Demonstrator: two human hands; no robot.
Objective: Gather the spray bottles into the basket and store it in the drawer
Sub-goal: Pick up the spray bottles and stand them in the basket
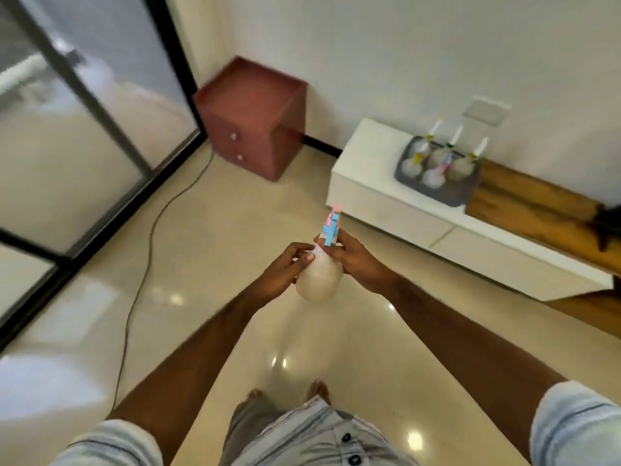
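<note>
Both hands, left hand (285, 274) and right hand (356, 260), grip a blurred spray bottle (319, 280), hiding its neck.

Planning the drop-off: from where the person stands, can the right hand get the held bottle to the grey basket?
Probably not from here. The right hand and left hand both hold the spray bottle over open floor, while the basket sits far off on the white cabinet. Nothing blocks the path; a few steps should do.
</note>
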